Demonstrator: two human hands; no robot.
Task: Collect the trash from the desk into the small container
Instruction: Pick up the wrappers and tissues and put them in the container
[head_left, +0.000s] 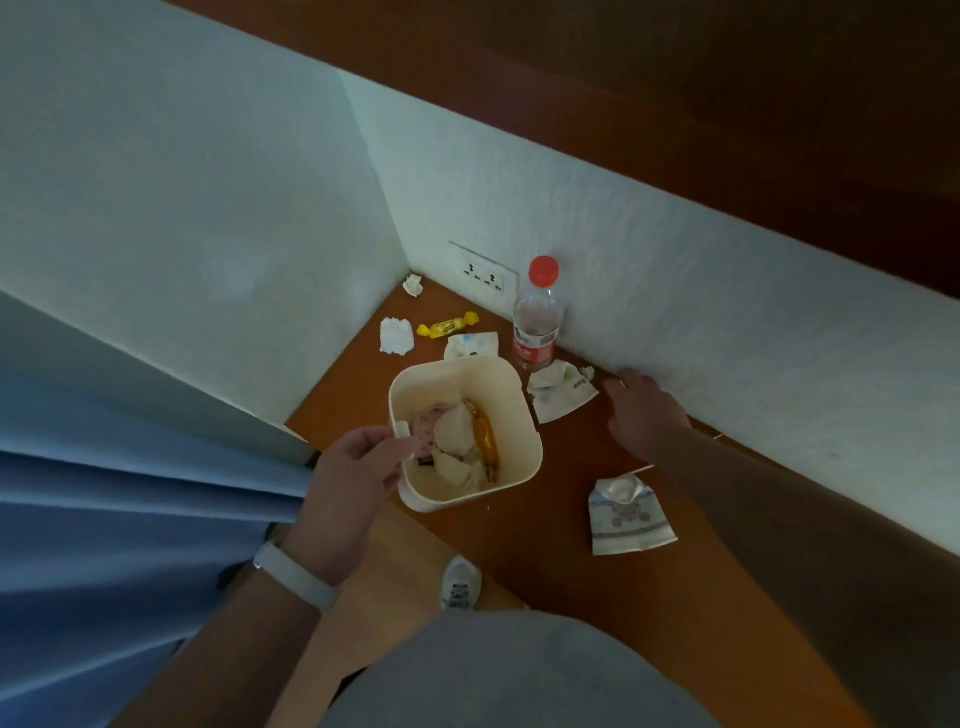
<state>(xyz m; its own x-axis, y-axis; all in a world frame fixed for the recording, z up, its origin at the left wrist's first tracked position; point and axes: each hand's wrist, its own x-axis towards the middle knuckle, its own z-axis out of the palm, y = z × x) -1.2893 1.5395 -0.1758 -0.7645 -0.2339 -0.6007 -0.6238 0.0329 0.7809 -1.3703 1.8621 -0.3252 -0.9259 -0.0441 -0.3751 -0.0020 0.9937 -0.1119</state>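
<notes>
A small cream container (524, 410) stands on the brown desk (561, 519), holding crumpled tissues and an orange wrapper. My left hand (353, 467) grips its near-left rim. My right hand (647, 410) hovers with spread fingers just right of a torn white packet (563, 389) by the wall. A yellow candy wrapper (448, 325), a crumpled tissue (396, 335), a small paper ball (413, 285) in the corner, a white wrapper (472, 344) behind the container and a folded printed packet (628, 514) lie on the desk.
A clear plastic bottle (537, 317) with a red cap stands against the white wall, next to a wall socket (483, 273). A blue curtain (130, 519) hangs at the left. My shoe (460, 582) shows below the desk edge.
</notes>
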